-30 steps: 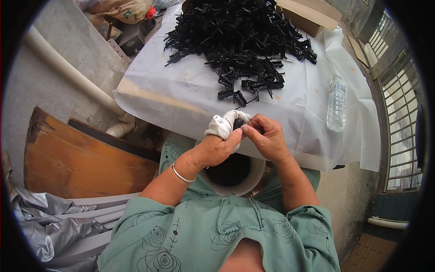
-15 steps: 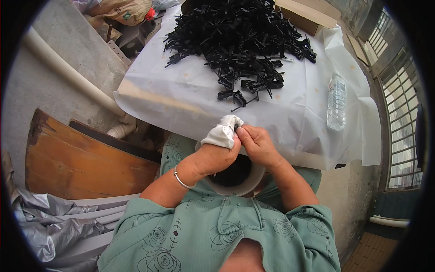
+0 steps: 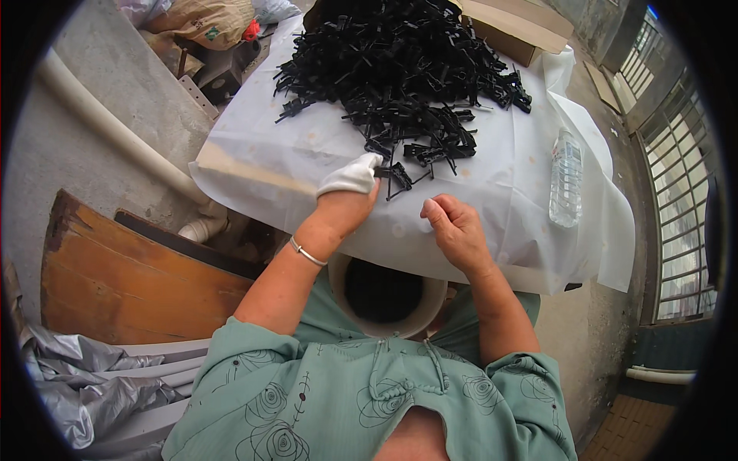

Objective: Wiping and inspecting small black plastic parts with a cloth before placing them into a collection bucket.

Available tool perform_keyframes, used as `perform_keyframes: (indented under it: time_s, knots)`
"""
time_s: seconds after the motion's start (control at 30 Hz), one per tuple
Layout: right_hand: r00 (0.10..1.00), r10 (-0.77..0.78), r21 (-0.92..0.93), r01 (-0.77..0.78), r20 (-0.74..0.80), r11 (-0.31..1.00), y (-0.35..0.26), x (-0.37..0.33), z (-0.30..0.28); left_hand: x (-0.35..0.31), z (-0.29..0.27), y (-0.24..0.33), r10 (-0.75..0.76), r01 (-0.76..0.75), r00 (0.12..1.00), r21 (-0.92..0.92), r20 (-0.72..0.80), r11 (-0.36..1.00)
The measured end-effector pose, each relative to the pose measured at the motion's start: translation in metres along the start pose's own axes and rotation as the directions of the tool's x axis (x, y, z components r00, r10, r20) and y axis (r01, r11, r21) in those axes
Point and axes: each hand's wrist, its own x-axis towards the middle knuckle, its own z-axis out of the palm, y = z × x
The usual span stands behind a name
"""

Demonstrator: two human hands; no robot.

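My left hand (image 3: 350,188), with a white cloth glove over its fingers and a metal bangle on the wrist, reaches to the near end of the pile. Its fingertips close on the end of a black plastic part (image 3: 398,178) with thin prongs. My right hand (image 3: 458,230) hovers over the table's near edge, fingers curled and thumb pressed to the index finger; anything small between them is hidden. A large heap of black plastic parts (image 3: 377,61) covers the far middle of the table. Below the edge, between my knees, stands a pale bucket (image 3: 440,296) with a dark inside.
White sheeting covers the table (image 3: 307,165). A clear plastic bottle (image 3: 566,180) is at its right, a cardboard box (image 3: 515,34) at the back right. On the left are a wooden board (image 3: 138,273), a pale pipe (image 3: 115,127) and silvery sheeting (image 3: 100,399). A barred window (image 3: 680,200) stands right.
My hands were together over the bucket and have separated. The left went forward to a black part at the pile's near end; the right moved slightly right. More of the bucket now shows.
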Motion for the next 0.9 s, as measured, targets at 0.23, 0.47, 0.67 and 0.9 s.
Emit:
perform_keyframes:
  time_s: [0.23, 0.47, 0.67, 0.9]
  knots:
    - [0.957, -0.103, 0.259, 0.176, -0.272, 0.950, 0.004, 0.009, 0.015, -0.026, -0.006, 0.041, 0.321, -0.323, 0.940, -0.005, -0.113, 0.946]
    - [0.828, -0.561, -0.140, 0.554, -0.015, 0.821, -0.005, -0.004, 0.009, -0.043, -0.003, 0.047, -0.090, 0.281, 0.959, -0.880, 0.268, 0.382]
    - [0.871, -0.471, -0.156, 0.450, -0.144, 0.879, -0.005, -0.011, 0.016, -0.046, -0.008, 0.050, -0.084, 0.387, 0.920, -0.858, 0.383, 0.338]
    - [0.992, -0.110, 0.104, 0.115, -0.057, 0.988, -0.004, -0.008, 0.007, -0.044, -0.019, 0.058, -0.042, 0.252, 0.958, -0.766, 0.282, 0.592]
